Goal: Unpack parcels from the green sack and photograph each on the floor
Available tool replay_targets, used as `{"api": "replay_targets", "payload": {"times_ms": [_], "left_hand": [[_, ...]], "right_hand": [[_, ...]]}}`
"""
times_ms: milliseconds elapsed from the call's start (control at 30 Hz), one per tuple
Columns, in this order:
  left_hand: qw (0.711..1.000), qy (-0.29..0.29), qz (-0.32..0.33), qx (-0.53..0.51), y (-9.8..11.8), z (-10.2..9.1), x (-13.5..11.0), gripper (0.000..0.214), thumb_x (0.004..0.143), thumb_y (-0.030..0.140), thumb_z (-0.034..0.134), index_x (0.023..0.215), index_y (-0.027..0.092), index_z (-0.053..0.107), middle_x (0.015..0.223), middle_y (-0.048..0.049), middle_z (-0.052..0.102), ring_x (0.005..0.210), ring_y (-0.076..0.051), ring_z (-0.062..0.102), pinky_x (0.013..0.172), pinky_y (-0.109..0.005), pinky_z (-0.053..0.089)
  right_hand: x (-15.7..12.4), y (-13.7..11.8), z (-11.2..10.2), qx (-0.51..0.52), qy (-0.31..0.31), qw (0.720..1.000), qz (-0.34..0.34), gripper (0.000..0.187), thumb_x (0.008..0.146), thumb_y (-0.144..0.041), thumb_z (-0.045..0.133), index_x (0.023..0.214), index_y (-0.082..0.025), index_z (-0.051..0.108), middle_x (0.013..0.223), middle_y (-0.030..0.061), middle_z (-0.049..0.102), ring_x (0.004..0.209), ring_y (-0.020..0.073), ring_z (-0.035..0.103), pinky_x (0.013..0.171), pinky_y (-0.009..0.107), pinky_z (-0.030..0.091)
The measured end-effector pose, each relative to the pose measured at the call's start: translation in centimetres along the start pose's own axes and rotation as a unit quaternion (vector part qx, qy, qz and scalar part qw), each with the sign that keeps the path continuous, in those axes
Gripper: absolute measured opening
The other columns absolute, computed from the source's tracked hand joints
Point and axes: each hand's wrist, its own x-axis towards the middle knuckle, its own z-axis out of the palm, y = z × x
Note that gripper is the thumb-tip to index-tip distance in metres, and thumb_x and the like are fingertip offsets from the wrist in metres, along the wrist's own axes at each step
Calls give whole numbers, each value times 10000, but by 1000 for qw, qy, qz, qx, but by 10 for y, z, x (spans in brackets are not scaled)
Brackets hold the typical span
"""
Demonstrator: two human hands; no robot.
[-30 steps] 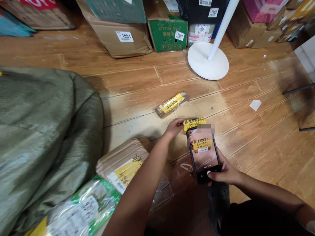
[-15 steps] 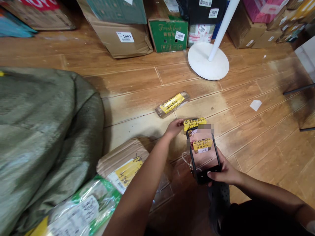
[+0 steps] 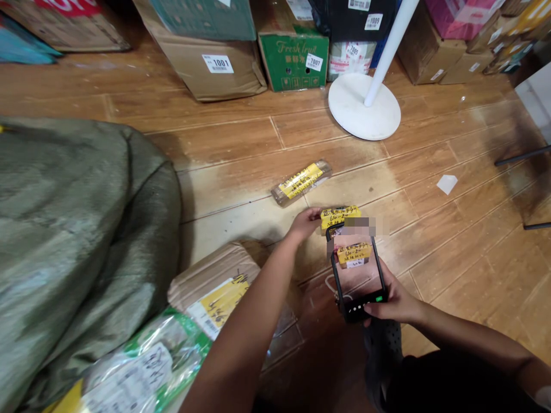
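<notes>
My left hand point(image 3: 306, 222) grips the left end of a small parcel point(image 3: 338, 214) with a yellow handwritten label. In front of that parcel, my right hand point(image 3: 396, 298) holds a smartphone point(image 3: 360, 287) in a dark case, the thumb on the lower part of its screen. The screen shows a picture of the same yellow label, and the phone hides the parcel's lower part. A thin strap hangs at the phone's left edge. Beyond my left hand, a long narrow parcel point(image 3: 301, 183) with a yellow label lies on the floor.
A large green-grey sack point(image 3: 86, 241) fills the left side. Near it lie a brown parcel point(image 3: 215, 275) and a green-and-clear plastic package point(image 3: 181, 338). A white pole stand point(image 3: 353, 112) rises ahead, before a row of labelled cartons point(image 3: 295, 60). A paper scrap point(image 3: 446, 184) lies right.
The phone's screen has changed: a row of small icons and a green button now show along its bottom. Both hands and the parcel stay nearly in place.
</notes>
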Motion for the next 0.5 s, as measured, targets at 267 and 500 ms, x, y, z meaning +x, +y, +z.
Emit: {"api": "replay_targets", "payload": {"times_ms": [267,500], "left_hand": [[999,35,-12,-8,-7,2,2,578,459,208,823,1020,157,694,948,-44,747,1019,-278,690,967,-415,520],[997,66,-43,-9,-14,6,2,466,481,236,842,924,160,718,870,-41,767,890,-261,717,845,-377,565]], "right_hand": [[-5,-3,0,67,-36,997,33,967,827,-348,829,1563,-369,203,1398,84,627,1002,246,737,716,363,649],[-4,-2,0,81,-42,996,25,845,868,-289,792,1539,-384,286,1379,54,644,998,217,741,704,313,642]]}}
